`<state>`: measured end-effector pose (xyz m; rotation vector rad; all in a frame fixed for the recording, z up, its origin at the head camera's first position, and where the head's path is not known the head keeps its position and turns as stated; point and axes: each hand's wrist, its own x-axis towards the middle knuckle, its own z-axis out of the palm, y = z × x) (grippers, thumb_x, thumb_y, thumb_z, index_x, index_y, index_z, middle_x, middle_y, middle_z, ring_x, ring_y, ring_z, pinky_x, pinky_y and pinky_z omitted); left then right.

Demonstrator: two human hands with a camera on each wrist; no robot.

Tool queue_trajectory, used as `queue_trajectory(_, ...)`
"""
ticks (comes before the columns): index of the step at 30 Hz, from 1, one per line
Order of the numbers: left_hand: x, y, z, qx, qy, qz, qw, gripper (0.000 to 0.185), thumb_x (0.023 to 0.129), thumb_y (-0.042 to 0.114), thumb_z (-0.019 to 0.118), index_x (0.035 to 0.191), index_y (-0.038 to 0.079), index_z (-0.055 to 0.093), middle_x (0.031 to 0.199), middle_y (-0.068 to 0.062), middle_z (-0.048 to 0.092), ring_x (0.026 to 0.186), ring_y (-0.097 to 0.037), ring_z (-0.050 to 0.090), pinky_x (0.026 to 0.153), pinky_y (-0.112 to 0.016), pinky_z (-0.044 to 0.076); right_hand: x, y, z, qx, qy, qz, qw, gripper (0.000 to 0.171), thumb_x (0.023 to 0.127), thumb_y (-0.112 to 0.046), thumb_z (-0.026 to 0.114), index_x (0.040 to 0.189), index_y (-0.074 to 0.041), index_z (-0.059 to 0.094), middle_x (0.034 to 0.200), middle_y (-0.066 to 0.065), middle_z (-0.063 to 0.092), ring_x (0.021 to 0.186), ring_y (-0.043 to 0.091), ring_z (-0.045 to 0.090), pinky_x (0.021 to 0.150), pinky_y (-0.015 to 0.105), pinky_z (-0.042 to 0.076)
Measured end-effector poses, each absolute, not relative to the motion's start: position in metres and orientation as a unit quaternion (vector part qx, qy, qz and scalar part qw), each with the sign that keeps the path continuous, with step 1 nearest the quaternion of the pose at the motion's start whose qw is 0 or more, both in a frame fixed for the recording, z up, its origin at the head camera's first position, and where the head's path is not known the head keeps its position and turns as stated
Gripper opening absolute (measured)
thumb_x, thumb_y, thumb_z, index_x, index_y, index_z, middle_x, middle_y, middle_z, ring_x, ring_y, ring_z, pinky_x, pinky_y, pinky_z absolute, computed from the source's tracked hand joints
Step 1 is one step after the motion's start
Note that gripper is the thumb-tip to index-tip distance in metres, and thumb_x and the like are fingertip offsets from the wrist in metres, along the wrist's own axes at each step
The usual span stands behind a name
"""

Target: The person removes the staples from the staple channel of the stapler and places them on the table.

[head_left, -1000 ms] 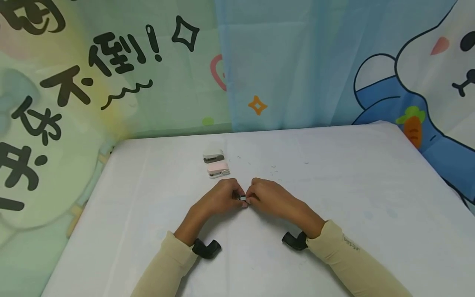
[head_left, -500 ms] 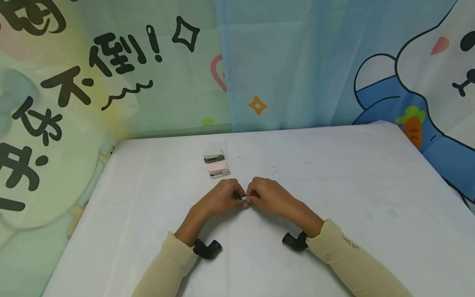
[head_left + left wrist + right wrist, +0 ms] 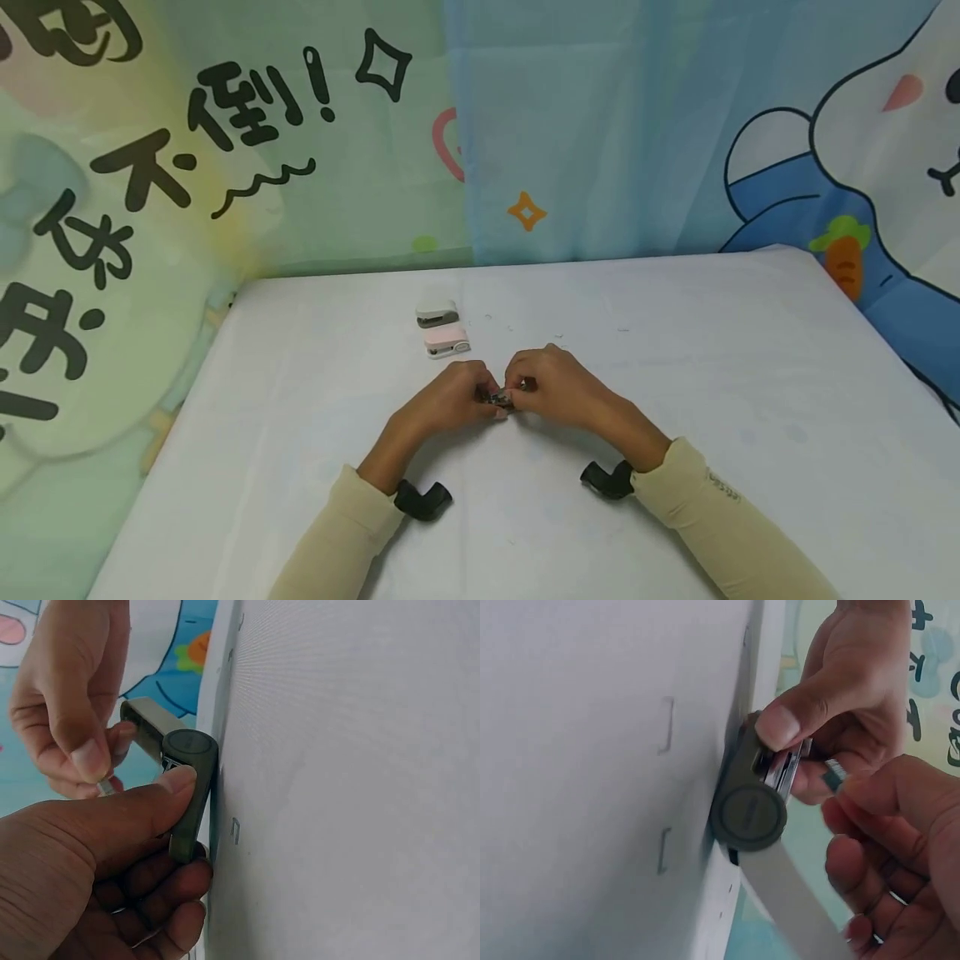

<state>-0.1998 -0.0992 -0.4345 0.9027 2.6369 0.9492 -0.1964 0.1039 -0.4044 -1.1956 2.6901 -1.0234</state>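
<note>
Since the earlier frames, the right hand (image 3: 551,385) is sitting a little higher and farther back over the small olive-green stapler (image 3: 500,400), while the left hand (image 3: 453,396) is holding much the same spot. One such stapler is being worked between the two hands; the left wrist view is showing it swung open, its lid (image 3: 146,724) lifted away from the base (image 3: 191,799) at a round hinge cap (image 3: 748,812). Left-hand fingers are curling round the base with the thumb (image 3: 142,806) pressing along its side. Right-hand thumb and forefinger are pinching a small metal piece (image 3: 835,775) just beside the stapler's open metal channel (image 3: 784,769); what that piece is, I cannot tell.

Two more small staplers are lying near, behind the left hand: a pink one (image 3: 446,341) and, just beyond it, a grey one (image 3: 437,312), close together. Several loose staples (image 3: 555,335) are scattering over the cloth behind the right hand, too small to count, and two are showing on the surface in the right wrist view (image 3: 666,725).

Everything is resting on a table covered with a white cloth (image 3: 720,400). Behind it, cartoon-printed fabric is hanging: a green panel with black characters (image 3: 150,175) at the left, a blue panel with a white rabbit and a carrot (image 3: 847,250) at the right. Both forearms are wearing beige sleeves (image 3: 720,521), with a black camera mount at each wrist (image 3: 422,500)
</note>
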Motion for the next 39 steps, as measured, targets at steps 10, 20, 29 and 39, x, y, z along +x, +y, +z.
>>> queue_trajectory(10,-0.202,-0.099,-0.433,0.300,0.896,0.309,0.111,0.016,0.079,0.014,0.083,0.088,0.006,0.073,0.083,0.004,0.058,0.075,-0.008,0.054,0.068,-0.022,0.046,-0.207,0.116,-0.404,-0.375,0.853,-0.362,-0.036,0.010,0.084,-0.001,0.070,0.078,-0.008,0.074,0.089,-0.005,0.068,0.071,0.006,0.057,0.088,0.058,0.042)
queue_trajectory(20,-0.201,-0.100,-0.433,0.306,0.895,0.304,0.110,0.016,0.079,0.011,0.082,0.089,0.005,0.072,0.083,0.004,0.059,0.075,-0.009,0.054,0.068,-0.023,0.046,-0.239,0.142,-0.407,-0.315,0.865,-0.383,-0.078,0.006,0.085,0.000,0.072,0.084,-0.005,0.074,0.090,0.001,0.069,0.073,0.014,0.056,0.066,0.038,0.046)
queue_trajectory(29,-0.199,-0.100,-0.435,0.306,0.894,0.308,0.109,0.016,0.079,0.013,0.082,0.090,0.006,0.072,0.084,0.004,0.059,0.074,-0.008,0.054,0.067,-0.023,0.046,-0.287,0.152,-0.421,-0.297,0.876,-0.377,-0.041,0.006,0.088,-0.005,0.071,0.084,-0.007,0.074,0.093,0.005,0.070,0.074,0.016,0.056,0.065,0.033,0.044)
queue_trajectory(39,-0.200,-0.102,-0.434,0.305,0.894,0.309,0.113,0.016,0.080,0.013,0.082,0.091,0.007,0.073,0.084,0.005,0.059,0.075,-0.008,0.054,0.067,-0.023,0.046,-0.315,0.149,-0.427,-0.281,0.899,-0.334,0.045,0.008,0.087,0.000,0.070,0.082,-0.004,0.075,0.089,0.006,0.070,0.076,0.020,0.060,0.069,0.036,0.047)
